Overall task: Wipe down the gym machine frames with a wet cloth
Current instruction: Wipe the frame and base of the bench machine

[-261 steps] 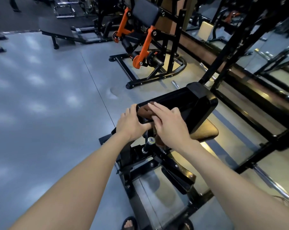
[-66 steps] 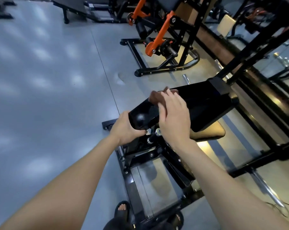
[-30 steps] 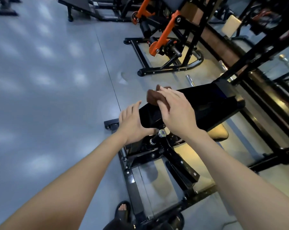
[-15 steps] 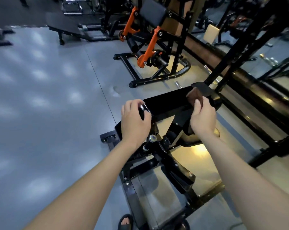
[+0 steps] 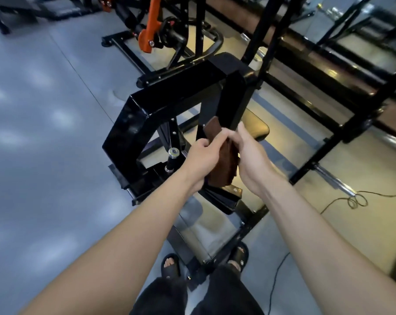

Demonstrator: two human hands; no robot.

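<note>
Brown cloth was gripped betw. both hands, left hand and right hand, fingers curled round it, just in front of black machine frame upright.

- Location type: gym floor, indoor.
- Directly beyond both hands: a black steel machine frame of heavy box section, bolted at the joints.
- Just right of the hands: a tan padded seat.
- Well beyond the hands: a second machine with orange lever arms.
- Right of the hands: black rack uprights.
- Below and left of the hands: grey rubber flooring.
</note>
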